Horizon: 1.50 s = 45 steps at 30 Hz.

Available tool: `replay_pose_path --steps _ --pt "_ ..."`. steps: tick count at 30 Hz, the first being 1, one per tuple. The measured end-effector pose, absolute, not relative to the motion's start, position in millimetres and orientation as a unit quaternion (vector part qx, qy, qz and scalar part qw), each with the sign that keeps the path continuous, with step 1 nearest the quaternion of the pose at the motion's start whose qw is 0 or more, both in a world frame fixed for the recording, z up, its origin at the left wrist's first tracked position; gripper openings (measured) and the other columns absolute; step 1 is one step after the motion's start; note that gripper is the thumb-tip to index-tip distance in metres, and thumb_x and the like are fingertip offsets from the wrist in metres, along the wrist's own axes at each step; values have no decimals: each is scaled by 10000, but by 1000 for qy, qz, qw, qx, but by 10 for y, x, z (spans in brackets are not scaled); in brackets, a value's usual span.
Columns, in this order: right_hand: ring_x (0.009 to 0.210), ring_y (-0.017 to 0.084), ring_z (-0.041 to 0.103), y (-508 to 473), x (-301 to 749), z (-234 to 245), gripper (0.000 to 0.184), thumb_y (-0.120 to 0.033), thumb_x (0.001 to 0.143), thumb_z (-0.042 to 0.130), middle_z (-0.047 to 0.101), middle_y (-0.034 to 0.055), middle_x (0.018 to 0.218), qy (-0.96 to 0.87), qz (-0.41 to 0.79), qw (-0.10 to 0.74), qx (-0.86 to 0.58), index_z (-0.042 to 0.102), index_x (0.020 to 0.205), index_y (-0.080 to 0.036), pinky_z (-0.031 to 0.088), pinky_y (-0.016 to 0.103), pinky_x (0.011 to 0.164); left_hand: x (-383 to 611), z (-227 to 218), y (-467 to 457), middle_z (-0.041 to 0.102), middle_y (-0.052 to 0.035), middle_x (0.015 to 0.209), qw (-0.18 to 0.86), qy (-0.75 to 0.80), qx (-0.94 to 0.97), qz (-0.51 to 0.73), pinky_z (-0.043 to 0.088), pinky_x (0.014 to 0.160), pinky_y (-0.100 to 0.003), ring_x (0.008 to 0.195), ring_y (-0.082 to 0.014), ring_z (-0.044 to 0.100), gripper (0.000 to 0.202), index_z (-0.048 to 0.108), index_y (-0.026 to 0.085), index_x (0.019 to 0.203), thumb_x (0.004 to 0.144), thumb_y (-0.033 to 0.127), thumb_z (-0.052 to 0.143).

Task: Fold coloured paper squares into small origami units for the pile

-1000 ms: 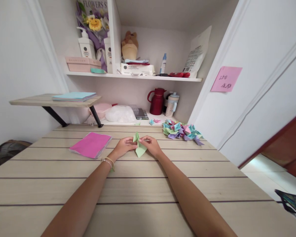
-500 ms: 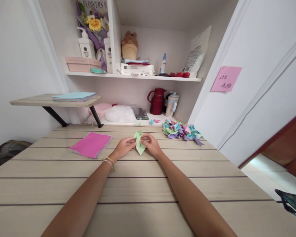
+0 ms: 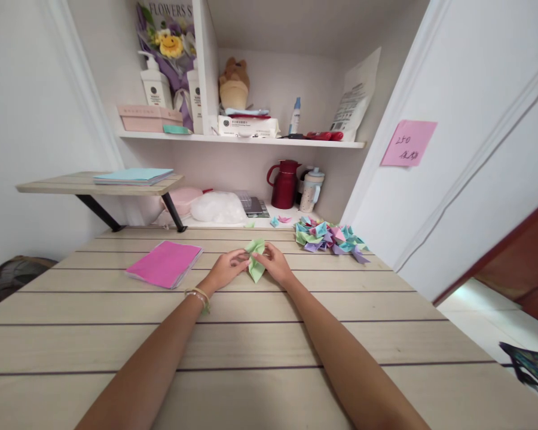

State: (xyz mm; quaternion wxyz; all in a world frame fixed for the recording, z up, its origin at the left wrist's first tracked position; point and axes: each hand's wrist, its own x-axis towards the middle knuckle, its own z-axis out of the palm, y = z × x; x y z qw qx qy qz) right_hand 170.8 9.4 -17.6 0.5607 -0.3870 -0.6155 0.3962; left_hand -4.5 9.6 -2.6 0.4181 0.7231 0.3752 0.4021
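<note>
A piece of light green folded paper (image 3: 256,272) is held between my two hands over the middle of the wooden table. My left hand (image 3: 226,268) pinches its left edge, with a bracelet on the wrist. On the other side, my right hand (image 3: 274,263) grips the paper, its thumb laid across the front. The paper is creased and stands with a pointed end toward me; its folds are partly hidden by my fingers. Off to the right lies a heap of folded paper pieces (image 3: 327,236) in purple, blue, pink and green.
A pink pad of paper (image 3: 165,264) lies to the left. Behind, a small raised shelf (image 3: 63,184) holds blue paper (image 3: 134,175). Two small folded pieces, one blue (image 3: 274,221) and one pink (image 3: 284,219), rest near a red jug (image 3: 285,185) and a tumbler (image 3: 312,190).
The green paper has turned slightly and its upper part looks wider open. My right thumb has shifted left across its front, and both hands keep hold of it.
</note>
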Motion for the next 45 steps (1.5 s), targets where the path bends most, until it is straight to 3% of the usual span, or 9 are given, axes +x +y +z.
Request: replay_pose_path --steps 14,21,25,31,39,45 --pt "897 203 584 58 1716 -128 365 -367 710 596 643 49 981 -657 419 519 -351 594 1024 -181 471 332 798 -52 3 73 633 -110 995 439 365 706 419 493 509 -204 700 -149 625 423 550 143 1110 724 313 593" --pt "802 194 605 100 1726 -181 267 -267 704 568 664 43 914 -657 361 542 -380 636 944 -172 477 329 744 -41 2 55 638 -101 999 369 347 754 419 502 664 -263 688 -128 601 451 566 142 1119 695 289 616" --pt "836 200 607 95 1739 -182 362 -240 675 577 664 43 970 -640 372 551 -385 628 1029 -184 479 328 750 -30 2 37 631 -87 1025 348 343 773 405 494 656 -254 708 -133 588 510 545 160 1167 689 318 627" --pt "843 215 608 75 1744 -157 356 -222 640 593 677 46 927 -625 367 565 -396 653 990 -184 484 319 727 -23 24 14 624 -66 1032 333 351 781 395 477 678 -244 695 -126 573 512 531 183 1186 709 345 616" --pt "815 192 604 74 1734 -149 381 -147 618 511 680 23 923 -622 332 562 -433 658 968 -179 474 303 736 70 87 -83 590 -47 900 220 361 822 382 449 723 -267 704 -148 559 534 518 221 1201 696 357 628" --pt "818 211 609 38 1740 -107 354 -163 606 561 689 44 888 -610 324 555 -463 665 945 -153 476 312 726 63 93 -92 562 -48 915 246 332 833 367 448 685 -259 690 -137 530 566 471 216 1246 716 363 608"
